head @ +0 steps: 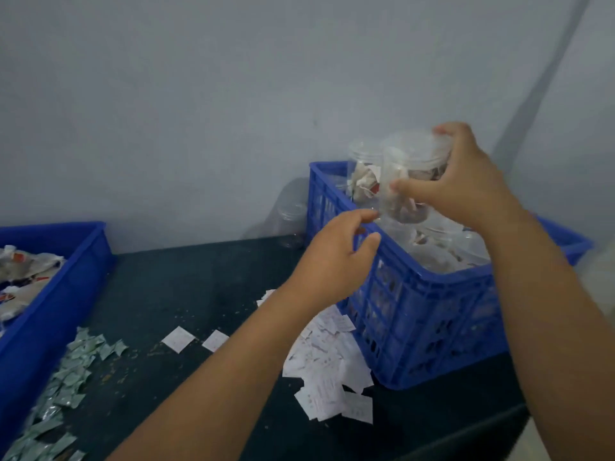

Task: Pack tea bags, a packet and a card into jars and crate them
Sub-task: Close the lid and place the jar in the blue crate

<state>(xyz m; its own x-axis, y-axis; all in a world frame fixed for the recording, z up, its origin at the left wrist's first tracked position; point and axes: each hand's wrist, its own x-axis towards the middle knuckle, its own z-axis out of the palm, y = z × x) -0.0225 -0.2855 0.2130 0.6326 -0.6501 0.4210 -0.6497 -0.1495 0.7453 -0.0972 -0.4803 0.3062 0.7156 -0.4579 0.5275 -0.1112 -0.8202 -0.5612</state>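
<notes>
Fingers (366,216) of the left hand (336,261) are hanging loosely curled and grasping nothing. The forefinger is reaching toward the base of the clear plastic jar (406,181) without plainly touching it.

At the far left a blue tray (66,284) is sitting on the dark table (186,287), holding a heap of tea bags (23,277). Just beside its near wall, silvery green packets (73,371) are lying scattered along the table. Further right, two white cards (178,339) are lying apart from a larger pile of cards (327,371), which is spreading against the foot of the blue crate (432,314).

The left hand is hovering in front of the crate's near rim; whether it is touching the rim cannot be told. Behind the crate's left corner an empty jar (289,214) is sitting on the table by the grey wall (199,111). Inside the crate, filled jars (439,247) are lying low, and a second jar (361,171), stuffed with tea bags, is standing above them at the far-left corner.

The right hand (466,181) is gripping the clear plastic jar above the crate, with its thumb across the side and its fingers curled over the top. Tea bags are showing through the jar's wall.
</notes>
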